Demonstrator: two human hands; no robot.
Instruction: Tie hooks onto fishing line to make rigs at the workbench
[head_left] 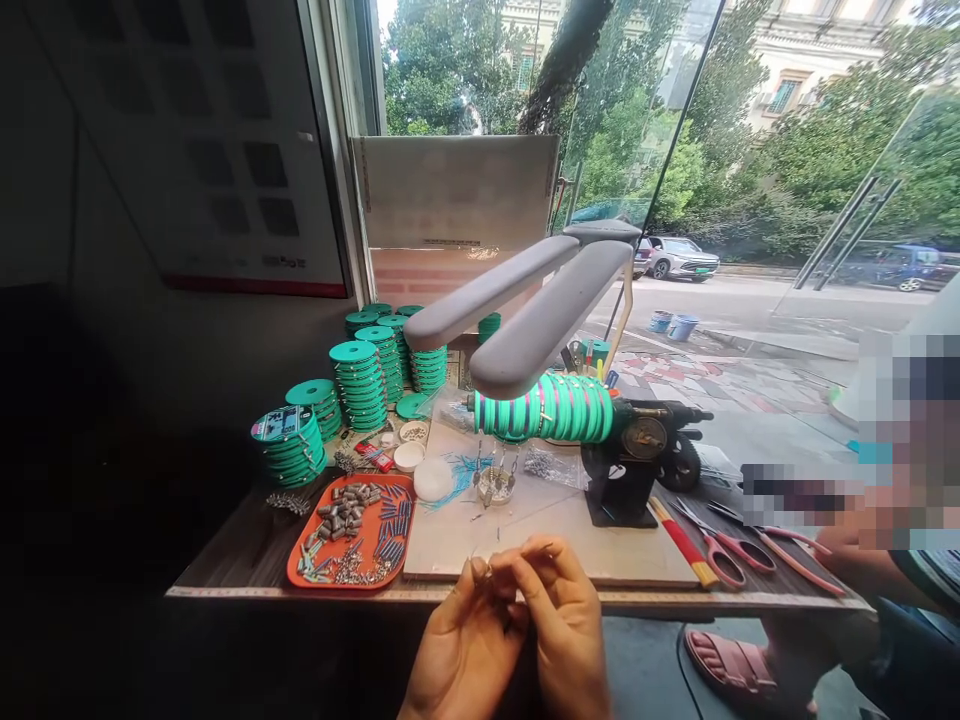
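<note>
Work in hand: I see both hands held together at the near edge of the table [247,560], pinching something very fine, probably a thin line or a small hook; it is too small for me to name with certainty.
Left hand [461,650]: its grip is closed, thumb and forefinger pressed on the tiny piece near the fingertips.
Right hand [566,630]: its grip is likewise pinched shut on the same tiny piece, forefinger bent over it.
Where the piece is: between the two hands, just above the front edge of the work board [540,530].
Done, as I judge it: many green spools [360,385] stand stacked at the back left, and a row of wound spools [551,408] sits on the black winding machine [637,460], so much winding looks finished.
Left, as I judge it: the orange tray [300,560] holds plenty of grey sinkers [341,510] and small blue parts, so many rigs remain to be made.
Nearby tools: red-handled scissors [724,548] lie right of the board, beneath the grey desk lamp [525,300].
Writing: one spool face at far left carries a label, but I cannot read it; print on the cardboard sheet [457,190] is too small as well.
Other person: a sleeve and sandalled foot at the right edge.
</note>
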